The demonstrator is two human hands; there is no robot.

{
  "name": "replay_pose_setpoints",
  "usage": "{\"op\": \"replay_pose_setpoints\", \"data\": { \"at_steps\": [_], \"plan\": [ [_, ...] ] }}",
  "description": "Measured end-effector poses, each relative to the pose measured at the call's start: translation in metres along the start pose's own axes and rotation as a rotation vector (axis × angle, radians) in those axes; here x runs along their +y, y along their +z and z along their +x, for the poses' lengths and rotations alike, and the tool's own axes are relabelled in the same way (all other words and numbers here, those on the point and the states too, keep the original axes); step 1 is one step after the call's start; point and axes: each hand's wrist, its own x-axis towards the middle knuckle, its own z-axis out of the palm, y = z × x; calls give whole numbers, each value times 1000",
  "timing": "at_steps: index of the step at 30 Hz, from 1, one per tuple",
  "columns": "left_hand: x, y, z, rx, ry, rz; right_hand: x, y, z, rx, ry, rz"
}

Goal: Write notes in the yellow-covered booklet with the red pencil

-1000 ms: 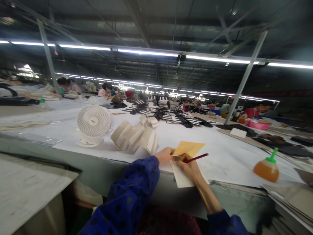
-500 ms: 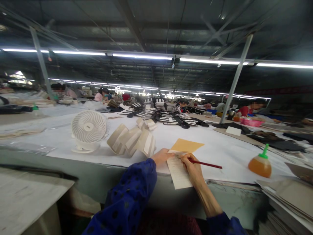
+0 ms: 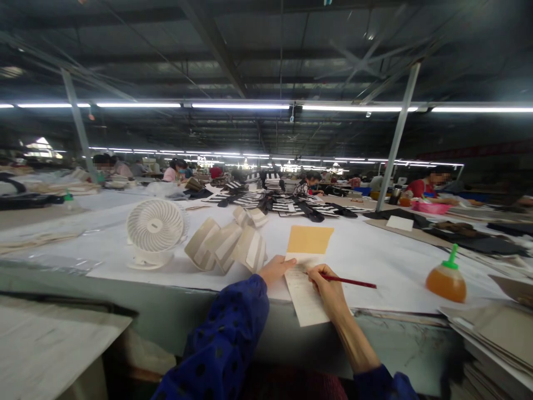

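Note:
A small notepad [image 3: 307,303] lies at the table's front edge, its lower end jutting over. Lines of writing cover its pale page, and its yellow cover [image 3: 308,240] is folded back away from me. My left hand [image 3: 276,269] grips the pad's left side, thumb across the page; its other fingers are largely hidden. In my right hand [image 3: 327,286] is a dark red pencil [image 3: 353,281], its tip end at the page and its long end pointing right. Curved beige striped pieces [image 3: 227,243] stand left of the pad.
A white fan [image 3: 155,225] stands at the left on the white-covered table [image 3: 375,250]. To the right is a bottle of amber liquid [image 3: 446,284] with a green nozzle. Black-and-white striped pieces [image 3: 287,201] are heaped farther back. Stacked sheets [image 3: 491,333] sit front right. Several people work beyond.
The yellow cover has swung from slanting right to standing more squarely above the page. Both hands keep their hold, and the right has barely shifted. The whole view has tilted slightly.

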Motion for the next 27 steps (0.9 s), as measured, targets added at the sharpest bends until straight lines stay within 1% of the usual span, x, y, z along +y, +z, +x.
{"op": "replay_pose_setpoints", "data": {
  "at_steps": [3,6,11,19,23,27],
  "plan": [
    [-3,0,2,8,9,-22,0,0,0,-3,1,5],
    [-3,2,3,-21,23,-75,-2,0,-1,-6,-6,-2],
    [3,5,1,-34,38,-124,-3,-2,0,10,-14,-1],
    [10,8,-4,-28,3,-158,-4,-3,-2,48,-44,65],
    [9,7,-4,-30,12,-159,-7,-5,-4,62,-55,69],
    [4,5,0,-26,18,-134,-5,-6,-3,52,-57,92]
  ]
}}
